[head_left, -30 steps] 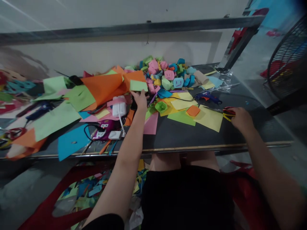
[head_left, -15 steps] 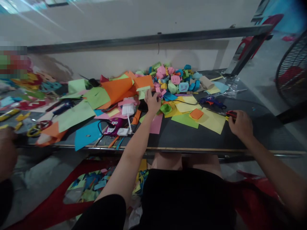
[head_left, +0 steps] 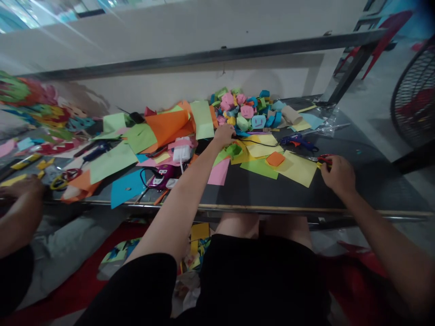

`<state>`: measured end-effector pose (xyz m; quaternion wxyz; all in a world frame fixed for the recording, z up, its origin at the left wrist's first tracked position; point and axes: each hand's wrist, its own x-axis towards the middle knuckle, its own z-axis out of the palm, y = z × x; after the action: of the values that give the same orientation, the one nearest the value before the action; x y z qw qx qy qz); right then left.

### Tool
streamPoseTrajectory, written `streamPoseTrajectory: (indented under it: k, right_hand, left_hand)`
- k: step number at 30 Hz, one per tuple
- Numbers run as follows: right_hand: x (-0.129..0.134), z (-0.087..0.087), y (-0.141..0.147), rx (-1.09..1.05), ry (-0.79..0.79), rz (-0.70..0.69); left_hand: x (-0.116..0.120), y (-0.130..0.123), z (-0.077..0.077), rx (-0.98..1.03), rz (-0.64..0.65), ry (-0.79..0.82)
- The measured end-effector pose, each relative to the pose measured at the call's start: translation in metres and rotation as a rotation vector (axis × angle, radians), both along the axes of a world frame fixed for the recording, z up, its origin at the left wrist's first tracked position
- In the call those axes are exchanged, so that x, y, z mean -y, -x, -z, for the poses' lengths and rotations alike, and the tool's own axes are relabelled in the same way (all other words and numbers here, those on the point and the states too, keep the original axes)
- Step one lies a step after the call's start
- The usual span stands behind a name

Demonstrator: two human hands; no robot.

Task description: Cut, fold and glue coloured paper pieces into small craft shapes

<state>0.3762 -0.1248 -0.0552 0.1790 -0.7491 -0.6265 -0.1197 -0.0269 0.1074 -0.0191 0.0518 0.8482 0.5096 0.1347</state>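
Observation:
My right hand is closed around the red handles of a pair of scissors, whose blades point left over a pale yellow sheet. My left hand reaches to the near edge of a heap of small folded paper pieces. Its fingers are curled down, and whatever they pinch is hidden. Just below it lies a green paper piece. An orange paper piece rests by the yellow sheet. Behind my left hand, a light green sheet lies over orange paper.
A blue glue gun lies right of centre, its cord trailing left. A purple device and a white plug sit left of my arm. At far left is another person's hand. A fan stands at right.
My left hand has moved slightly right and nearer the heap's edge. The light green sheet now shows lying over the orange paper. The other person's hand has come further into view.

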Motion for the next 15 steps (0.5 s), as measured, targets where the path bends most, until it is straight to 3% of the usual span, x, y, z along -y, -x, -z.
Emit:
streamPoseTrajectory:
  k: [10, 15]
  right_hand:
    - [-0.027, -0.003, -0.013, -0.028, 0.049, 0.01]
    - [-0.028, -0.007, -0.007, -0.129, -0.047, 0.222]
  left_hand:
    - [0.015, -0.017, 0.012, 0.145, -0.184, -0.052]
    - [-0.006, -0.006, 0.01, 0.551, -0.278, -0.027]
